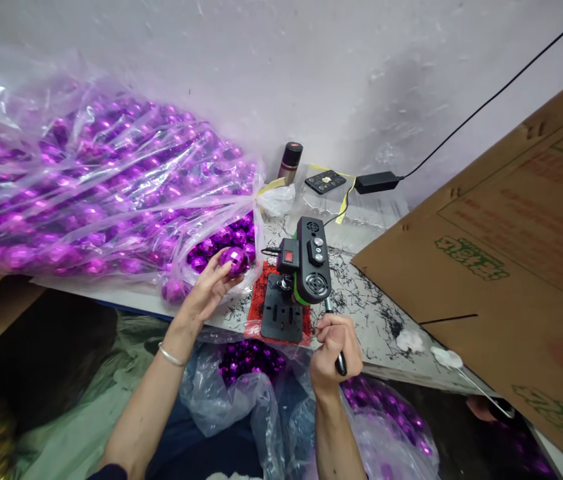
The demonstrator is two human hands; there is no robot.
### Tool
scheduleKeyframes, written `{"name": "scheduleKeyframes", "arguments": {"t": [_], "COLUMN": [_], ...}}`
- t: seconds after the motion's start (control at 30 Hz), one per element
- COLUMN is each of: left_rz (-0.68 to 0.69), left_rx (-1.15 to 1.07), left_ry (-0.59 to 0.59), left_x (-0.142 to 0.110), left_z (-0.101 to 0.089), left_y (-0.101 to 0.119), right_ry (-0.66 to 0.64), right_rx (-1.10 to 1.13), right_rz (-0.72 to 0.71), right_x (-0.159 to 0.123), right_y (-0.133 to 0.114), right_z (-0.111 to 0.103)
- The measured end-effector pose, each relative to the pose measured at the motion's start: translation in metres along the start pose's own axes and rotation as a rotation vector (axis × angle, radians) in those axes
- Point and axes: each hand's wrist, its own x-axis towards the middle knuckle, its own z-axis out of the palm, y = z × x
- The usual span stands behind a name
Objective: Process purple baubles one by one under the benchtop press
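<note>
My left hand [214,287] has its fingers closed around a shiny purple faceted ball [234,259], at the torn opening of a clear plastic bag [86,193] filled with many such balls. A fist made by my right hand [336,347] wraps the black-tipped lever handle [341,365] of a small black machine [314,260]. This machine has a red switch, round buttons and vents, and stands on a black slotted base plate [281,323] over a red sheet [257,303]. Nothing shows on the plate.
A large cardboard box [501,267] stands at the right. Behind the machine are a phone [325,181], a black power adapter [377,182] and a dark bottle [290,162]. Black scraps litter the white tabletop [361,300]. Another bag of purple balls [251,360] rests at my lap.
</note>
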Motion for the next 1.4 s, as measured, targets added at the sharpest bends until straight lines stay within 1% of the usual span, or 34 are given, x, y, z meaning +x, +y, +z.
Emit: {"name": "scheduleKeyframes", "arguments": {"t": [0.03, 0.1, 0.2, 0.27, 0.33, 0.43, 0.5, 0.6, 0.77, 0.87, 1.0, 1.1, 1.27, 1.4], "left_rz": [0.005, 0.016, 0.031, 0.062, 0.129, 0.27, 0.366, 0.482, 0.592, 0.613, 0.586, 0.574, 0.609, 0.637], "left_rx": [0.012, 0.067, 0.2, 0.318, 0.479, 0.732, 0.831, 0.886, 0.921, 0.922, 0.929, 0.934, 0.927, 0.919], "left_ry": [-0.033, -0.073, -0.12, -0.13, -0.101, -0.062, -0.082, -0.144, -0.185, -0.204, -0.216, -0.222, -0.207, -0.205], "left_x": [-0.009, -0.025, -0.04, -0.043, -0.042, -0.039, -0.036, -0.033, -0.034, -0.036, -0.036, -0.036, -0.036, -0.035], "left_z": [0.001, 0.008, 0.024, 0.035, 0.043, 0.046, 0.046, 0.048, 0.054, 0.054, 0.05, 0.049, 0.049, 0.05], "left_y": [-0.004, -0.019, -0.057, -0.083, -0.105, -0.122, -0.124, -0.124, -0.134, -0.142, -0.143, -0.142, -0.144, -0.145], "right_ry": [0.01, 0.021, 0.006, -0.012, -0.028, -0.042, -0.045, -0.044, -0.052, -0.055, -0.049, -0.042, -0.003, 0.038], "right_rx": [0.004, 0.007, -0.002, -0.008, -0.019, -0.038, -0.05, -0.062, -0.064, -0.052, -0.041, -0.054, -0.054, -0.063], "right_rz": [0.01, 0.027, 0.041, 0.039, 0.035, 0.023, 0.014, 0.002, 0.017, 0.029, 0.018, 0.003, -0.024, -0.021], "right_x": [0.004, 0.012, 0.023, 0.026, 0.027, 0.022, 0.018, 0.014, 0.013, 0.013, 0.006, -0.007, -0.035, -0.044], "right_y": [-0.003, -0.008, -0.014, -0.015, -0.015, -0.013, -0.011, -0.009, -0.01, -0.011, -0.007, 0.002, 0.02, 0.026], "right_z": [0.001, 0.003, 0.003, 0.002, 0.0, -0.003, -0.003, -0.004, -0.004, -0.004, -0.004, -0.003, 0.003, 0.007]}}
